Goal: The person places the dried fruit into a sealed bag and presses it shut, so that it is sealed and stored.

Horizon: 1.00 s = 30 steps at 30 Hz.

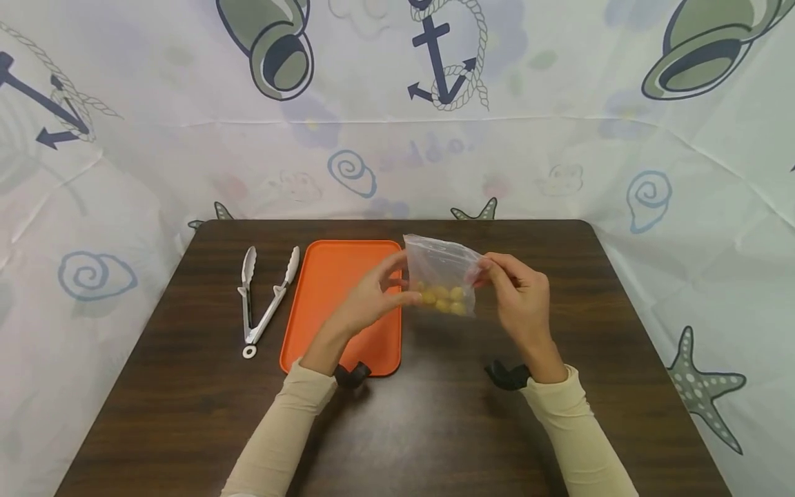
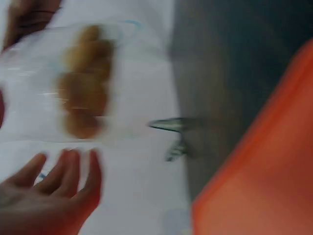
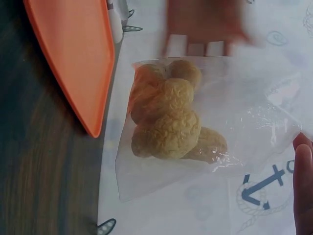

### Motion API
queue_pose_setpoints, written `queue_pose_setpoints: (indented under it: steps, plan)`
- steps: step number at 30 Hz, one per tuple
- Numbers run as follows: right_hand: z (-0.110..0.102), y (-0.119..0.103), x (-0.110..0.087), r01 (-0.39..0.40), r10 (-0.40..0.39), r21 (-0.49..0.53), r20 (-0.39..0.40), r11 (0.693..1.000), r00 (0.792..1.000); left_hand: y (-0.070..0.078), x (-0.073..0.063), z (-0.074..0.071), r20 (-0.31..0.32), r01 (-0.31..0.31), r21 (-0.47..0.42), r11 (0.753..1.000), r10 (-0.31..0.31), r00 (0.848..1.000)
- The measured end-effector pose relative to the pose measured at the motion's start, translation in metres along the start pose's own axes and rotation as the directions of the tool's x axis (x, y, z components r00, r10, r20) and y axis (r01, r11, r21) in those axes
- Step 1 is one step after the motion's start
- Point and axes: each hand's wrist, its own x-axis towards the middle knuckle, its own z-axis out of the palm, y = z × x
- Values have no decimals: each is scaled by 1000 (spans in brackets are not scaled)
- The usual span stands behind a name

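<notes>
A clear plastic zip bag (image 1: 439,257) hangs above the table, just right of the tray. Several round, golden-brown, wrinkled balls (image 3: 168,132) lie bunched at its bottom; their exact kind is unclear. My right hand (image 1: 520,293) pinches the bag's upper right corner between thumb and fingers. On the other side, my left hand (image 1: 373,290) is beside the bag with fingers spread and slightly bent. The left wrist view shows a gap between those fingertips (image 2: 93,161) and the bag, and the hand holds nothing.
An orange tray (image 1: 341,266) lies on the dark wooden table (image 1: 447,428), left of the bag. Farther left, silver tongs (image 1: 268,315) lie spread, their tips toward the back edge. A white patterned cloth (image 1: 385,90) hangs behind the table.
</notes>
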Motion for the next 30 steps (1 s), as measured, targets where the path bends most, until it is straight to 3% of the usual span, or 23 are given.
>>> queue_pose_setpoints:
  steps: [3, 8, 12, 17, 20, 23, 26, 30]
  plan:
    - [-1, -2, 3, 9, -9, 21, -11, 1000, 1000, -20, 2, 8, 77, 75, 54, 996, -79, 994]
    - [-6, 1, 5, 21, -21, 30, -8, 999, 1000, -34, 3, 19, 64, 67, -2, 998, -67, 996]
    - [-22, 4, 12, 42, -34, -110, 76, 993, 997, -39, -1, 18, 50, 73, 38, 997, -75, 996]
    - [-41, 0, 22, 104, -53, -306, 169, 946, 984, -43, -3, 17, 59, 73, 90, 993, -79, 995]
    - [-42, -3, 19, 77, -21, -316, 177, 946, 984, -41, -2, 17, 74, 39, 158, 987, -52, 996]
    - [-41, -4, 14, 51, 0, -296, 170, 954, 985, -33, -5, 16, 43, 26, 220, 975, -36, 998]
    - [-38, -4, 12, 64, -9, -308, 177, 949, 984, -17, -8, 15, -38, -1, 192, 981, 9, 999]
    - [-35, -1, 9, 69, -4, -330, 193, 941, 981, 5, -5, 15, -130, -137, 129, 982, 154, 979]
